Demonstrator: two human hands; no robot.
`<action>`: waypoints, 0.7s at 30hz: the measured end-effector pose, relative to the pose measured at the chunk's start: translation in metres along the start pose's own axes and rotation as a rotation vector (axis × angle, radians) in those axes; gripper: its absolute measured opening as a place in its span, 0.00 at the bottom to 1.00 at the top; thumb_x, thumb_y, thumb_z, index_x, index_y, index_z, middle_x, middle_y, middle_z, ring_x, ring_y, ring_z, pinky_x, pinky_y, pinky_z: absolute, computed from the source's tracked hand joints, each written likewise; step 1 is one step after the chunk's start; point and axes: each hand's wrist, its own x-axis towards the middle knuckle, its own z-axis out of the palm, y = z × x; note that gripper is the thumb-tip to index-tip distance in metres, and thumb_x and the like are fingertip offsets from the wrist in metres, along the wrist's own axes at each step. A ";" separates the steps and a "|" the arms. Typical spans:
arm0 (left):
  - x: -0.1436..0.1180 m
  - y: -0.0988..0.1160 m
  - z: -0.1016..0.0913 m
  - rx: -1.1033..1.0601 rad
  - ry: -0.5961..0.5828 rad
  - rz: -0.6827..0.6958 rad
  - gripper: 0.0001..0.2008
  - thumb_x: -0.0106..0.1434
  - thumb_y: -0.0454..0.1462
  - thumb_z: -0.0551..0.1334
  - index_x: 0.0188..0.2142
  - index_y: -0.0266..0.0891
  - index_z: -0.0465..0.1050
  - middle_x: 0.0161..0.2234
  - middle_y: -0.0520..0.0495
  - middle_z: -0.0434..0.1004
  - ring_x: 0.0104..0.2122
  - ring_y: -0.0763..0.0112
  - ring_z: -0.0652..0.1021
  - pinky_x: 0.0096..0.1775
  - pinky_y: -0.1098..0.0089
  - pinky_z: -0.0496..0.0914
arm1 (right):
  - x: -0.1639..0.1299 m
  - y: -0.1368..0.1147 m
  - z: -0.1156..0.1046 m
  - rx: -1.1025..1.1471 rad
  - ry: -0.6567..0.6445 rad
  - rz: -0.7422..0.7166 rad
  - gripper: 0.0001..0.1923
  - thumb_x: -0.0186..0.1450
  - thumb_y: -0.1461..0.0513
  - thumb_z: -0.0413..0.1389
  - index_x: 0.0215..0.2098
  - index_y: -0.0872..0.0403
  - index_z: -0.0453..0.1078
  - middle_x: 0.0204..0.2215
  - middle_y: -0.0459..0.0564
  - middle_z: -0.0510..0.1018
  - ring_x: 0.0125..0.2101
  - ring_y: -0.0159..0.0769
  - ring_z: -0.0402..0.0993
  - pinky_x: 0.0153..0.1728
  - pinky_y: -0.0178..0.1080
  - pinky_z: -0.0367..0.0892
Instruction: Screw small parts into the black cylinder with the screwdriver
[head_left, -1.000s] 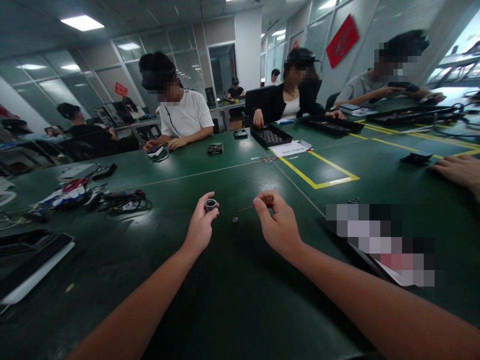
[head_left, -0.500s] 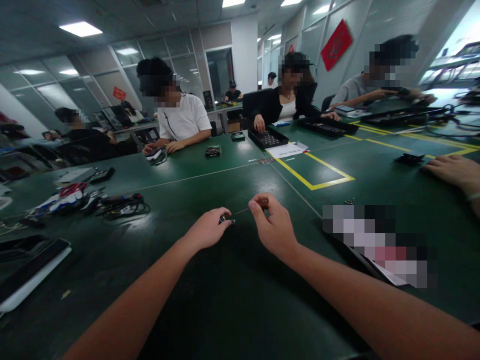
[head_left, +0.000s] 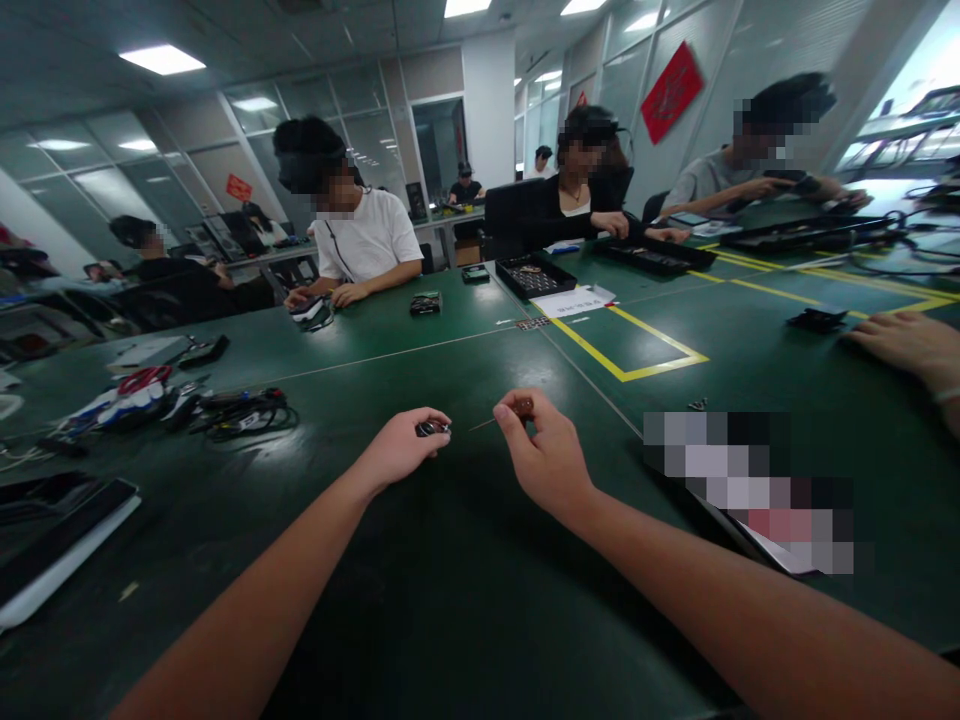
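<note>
Closest to us, our left hand pinches a small dark metal part between thumb and fingertips, just above the green table, while our right hand grips a thin pin-like tool by its reddish-brown handle, the fine tip pointing left toward the part and stopping just short of it. We judge the risk to lie in that small gap: the part is tiny and held only at the fingertips, so a push from the tip slightly off line could flick it out of the pinch and send it rolling over the dark mat, where it would be hard to find; the tip could also slip onto a finger. To our right lies a flat blurred object, and another person's hand rests on the table beyond it. Farther off, a black compartmented tray sits beside a white sheet; something small lies in it, but we cannot tell what. A longer black tray lies before two seated people, its contents too dim to make out.
</note>
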 end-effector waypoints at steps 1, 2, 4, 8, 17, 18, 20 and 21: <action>-0.002 -0.002 -0.006 -0.091 0.004 -0.041 0.15 0.58 0.41 0.66 0.45 0.40 0.78 0.38 0.45 0.79 0.28 0.69 0.76 0.31 0.69 0.69 | 0.000 0.000 0.000 0.001 -0.002 0.001 0.08 0.72 0.56 0.53 0.38 0.50 0.70 0.30 0.47 0.78 0.32 0.38 0.75 0.33 0.39 0.68; -0.004 -0.004 -0.012 -0.178 0.015 -0.082 0.16 0.58 0.41 0.67 0.45 0.40 0.78 0.38 0.45 0.79 0.27 0.70 0.75 0.29 0.71 0.67 | 0.000 -0.001 0.000 0.002 -0.006 0.003 0.08 0.72 0.56 0.53 0.38 0.50 0.70 0.30 0.47 0.78 0.31 0.38 0.75 0.33 0.39 0.68; -0.009 -0.010 -0.025 -0.348 0.051 -0.161 0.17 0.57 0.40 0.69 0.47 0.39 0.78 0.36 0.45 0.77 0.27 0.72 0.73 0.25 0.75 0.63 | 0.000 -0.001 0.000 0.001 -0.017 0.012 0.08 0.72 0.56 0.53 0.38 0.50 0.70 0.30 0.47 0.78 0.31 0.38 0.75 0.33 0.39 0.68; -0.023 -0.020 -0.050 -0.736 0.177 -0.250 0.12 0.59 0.34 0.66 0.44 0.38 0.77 0.35 0.48 0.73 0.25 0.76 0.71 0.23 0.76 0.64 | 0.000 -0.002 0.000 -0.001 -0.039 0.020 0.09 0.72 0.56 0.53 0.38 0.51 0.71 0.30 0.48 0.77 0.31 0.38 0.75 0.33 0.40 0.68; -0.071 -0.045 -0.100 -1.017 0.497 -0.321 0.05 0.69 0.32 0.57 0.38 0.35 0.71 0.29 0.51 0.65 0.22 0.75 0.68 0.21 0.75 0.67 | 0.001 -0.002 0.002 -0.007 -0.062 0.033 0.08 0.71 0.58 0.53 0.38 0.52 0.70 0.30 0.48 0.77 0.32 0.37 0.75 0.34 0.39 0.68; -0.078 -0.048 -0.107 -1.017 0.515 -0.304 0.05 0.69 0.31 0.57 0.40 0.34 0.72 0.29 0.51 0.65 0.22 0.75 0.69 0.22 0.75 0.68 | 0.001 -0.002 0.003 -0.007 -0.068 0.035 0.08 0.71 0.58 0.53 0.38 0.52 0.70 0.30 0.47 0.77 0.32 0.37 0.75 0.34 0.39 0.67; -0.092 -0.051 -0.118 -1.017 0.574 -0.278 0.06 0.68 0.30 0.55 0.40 0.34 0.71 0.28 0.51 0.66 0.23 0.74 0.69 0.23 0.74 0.68 | 0.001 -0.001 0.003 -0.006 -0.081 0.039 0.08 0.71 0.58 0.53 0.38 0.52 0.70 0.31 0.47 0.77 0.32 0.37 0.75 0.34 0.39 0.67; -0.098 -0.052 -0.124 -1.019 0.615 -0.268 0.06 0.67 0.29 0.55 0.39 0.33 0.70 0.28 0.51 0.66 0.23 0.74 0.69 0.23 0.74 0.69 | 0.001 -0.001 0.003 -0.007 -0.084 0.040 0.08 0.72 0.58 0.53 0.38 0.52 0.71 0.31 0.47 0.77 0.32 0.37 0.75 0.34 0.39 0.67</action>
